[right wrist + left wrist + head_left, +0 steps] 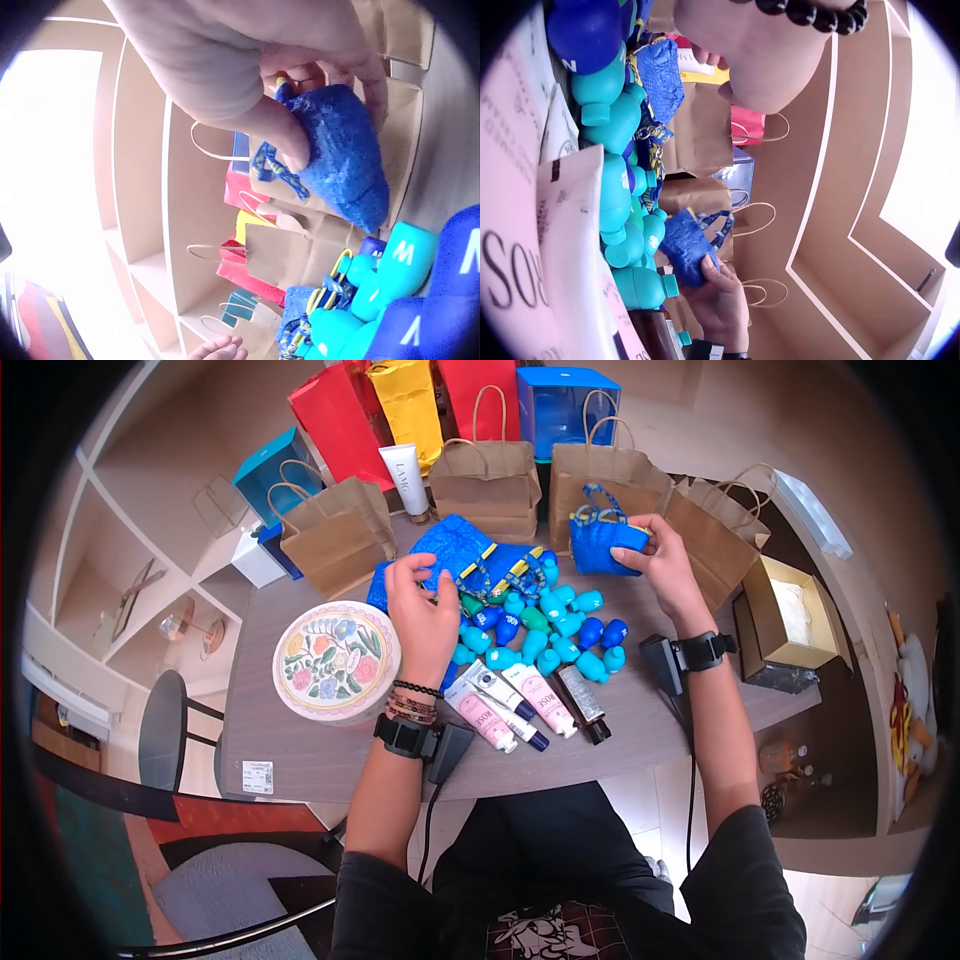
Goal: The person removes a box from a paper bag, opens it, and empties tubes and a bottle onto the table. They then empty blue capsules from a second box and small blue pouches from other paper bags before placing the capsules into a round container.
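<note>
Pink tubes [545, 705] lie nearest, left hand [420, 610] loosely spread, right hand [668, 567] pinching a small blue bag [602, 550] well apart.

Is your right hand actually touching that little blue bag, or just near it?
Touching. The right wrist view shows it: the right hand has its thumb pressed against the little blue bag.
</note>
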Demonstrator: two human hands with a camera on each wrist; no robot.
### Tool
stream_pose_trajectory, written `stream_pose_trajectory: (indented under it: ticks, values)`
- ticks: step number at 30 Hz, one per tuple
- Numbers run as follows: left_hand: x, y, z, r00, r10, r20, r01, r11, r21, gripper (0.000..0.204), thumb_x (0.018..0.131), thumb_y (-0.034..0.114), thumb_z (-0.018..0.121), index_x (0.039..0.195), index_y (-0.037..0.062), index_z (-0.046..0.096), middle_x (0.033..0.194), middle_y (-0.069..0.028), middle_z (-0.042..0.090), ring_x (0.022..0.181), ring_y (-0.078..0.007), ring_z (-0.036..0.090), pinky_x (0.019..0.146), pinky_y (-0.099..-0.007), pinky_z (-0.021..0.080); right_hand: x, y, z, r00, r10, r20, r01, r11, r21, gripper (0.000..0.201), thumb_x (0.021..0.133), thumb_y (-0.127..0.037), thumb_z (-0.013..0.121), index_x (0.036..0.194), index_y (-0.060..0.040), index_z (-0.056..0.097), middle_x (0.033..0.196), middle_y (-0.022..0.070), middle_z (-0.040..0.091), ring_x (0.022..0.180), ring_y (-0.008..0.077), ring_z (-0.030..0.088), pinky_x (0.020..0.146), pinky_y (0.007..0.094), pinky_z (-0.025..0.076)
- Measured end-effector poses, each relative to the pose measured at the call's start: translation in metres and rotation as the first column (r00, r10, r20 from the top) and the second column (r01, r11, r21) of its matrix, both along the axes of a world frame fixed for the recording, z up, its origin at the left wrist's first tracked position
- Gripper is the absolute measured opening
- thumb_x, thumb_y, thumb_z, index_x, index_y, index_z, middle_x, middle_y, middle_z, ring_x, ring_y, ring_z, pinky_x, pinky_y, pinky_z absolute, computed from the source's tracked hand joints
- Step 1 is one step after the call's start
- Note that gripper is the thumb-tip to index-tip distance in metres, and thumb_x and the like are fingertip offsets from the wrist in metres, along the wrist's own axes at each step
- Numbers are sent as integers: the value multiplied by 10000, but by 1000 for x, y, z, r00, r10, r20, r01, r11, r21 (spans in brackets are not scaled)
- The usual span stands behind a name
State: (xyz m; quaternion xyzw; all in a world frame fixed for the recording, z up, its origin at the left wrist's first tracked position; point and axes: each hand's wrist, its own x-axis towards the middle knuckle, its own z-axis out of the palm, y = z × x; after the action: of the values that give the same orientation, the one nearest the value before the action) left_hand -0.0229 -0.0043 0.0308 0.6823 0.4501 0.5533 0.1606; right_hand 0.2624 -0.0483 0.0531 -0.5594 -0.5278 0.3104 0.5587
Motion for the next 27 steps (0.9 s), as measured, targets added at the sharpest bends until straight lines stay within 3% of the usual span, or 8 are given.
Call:
stream_pose_trajectory:
  ticks: [4, 8, 12, 16, 18, 21, 25, 27]
  values:
    - [10, -3, -2, 935, -346, 75, 347, 938, -3, 350, 776, 87, 654, 1079, 16, 494, 1036, -113, 525, 855, -160, 560, 609, -265, 472, -17, -11, 14, 990, 135, 40, -140, 971, 195, 399, 698, 36, 692, 1055, -44, 535, 965, 28, 567, 897, 116, 544, 800, 264, 457]
    - [17, -19, 8, 851, -523, 55, 526, 845, -98, 473, 809, 65, 648, 1225, 22, 427, 1151, -101, 505, 987, -136, 526, 687, -241, 487, -34, -21, 17, 926, 372, 62, -377, 911, 168, 422, 692, 90, 670, 1064, -58, 537, 998, 21, 566, 940, 113, 543, 846, 274, 458]
    - [19, -25, 11, 711, -703, 16, 690, 693, -208, 492, 812, 91, 660, 1245, 22, 436, 1195, -117, 506, 922, -145, 579, 695, -244, 513, -47, -31, 22, 872, 478, 108, -487, 869, 86, 453, 680, 111, 663, 1090, -35, 538, 1071, 41, 555, 997, 132, 537, 862, 286, 457]
    - [18, -25, 7, 746, -666, 15, 638, 707, -306, 418, 829, 76, 638, 1202, -8, 469, 1109, -100, 564, 869, -128, 595, 677, -237, 519, -54, -33, 22, 850, 518, 97, -526, 842, 121, 479, 701, 67, 677, 1141, -35, 518, 1095, 59, 544, 992, 143, 536, 863, 288, 455]
    - [20, -22, -3, 776, -613, 148, 630, 747, -210, 372, 834, 150, 641, 1125, -49, 523, 951, -138, 631, 686, -144, 636, 585, -243, 512, -55, -32, 21, 865, 501, 28, -500, 858, 118, 530, 750, -15, 685, 1224, -33, 449, 1175, 82, 505, 1100, 148, 481, 941, 309, 397]
    - [23, -26, 1, 731, -618, 290, 673, 725, -149, 371, 840, 155, 639, 1106, -74, 521, 924, -136, 634, 670, -135, 632, 577, -233, 507, -56, -31, 16, 878, 471, 81, -477, 876, 71, 535, 801, -108, 668, 1260, -18, 408, 1178, 91, 513, 1091, 145, 488, 941, 303, 395]
    - [21, -21, -3, 723, -622, 299, 683, 709, -176, 363, 841, 172, 639, 1090, -69, 535, 898, -115, 629, 685, -123, 621, 565, -237, 501, -58, -28, 10, 861, 507, 40, -508, 860, 39, 468, 809, -175, 677, 1197, -7, 475, 1075, 84, 573, 945, 139, 547, 850, 279, 447]
    - [20, -14, -7, 758, -635, 151, 650, 756, -79, 349, 845, 195, 636, 1071, -58, 553, 860, -82, 618, 697, -111, 600, 578, -222, 485, -60, -28, 11, 858, 511, 50, -514, 853, 88, 442, 816, -192, 667, 1170, 7, 495, 1025, 89, 598, 915, 132, 554, 830, 279, 452]
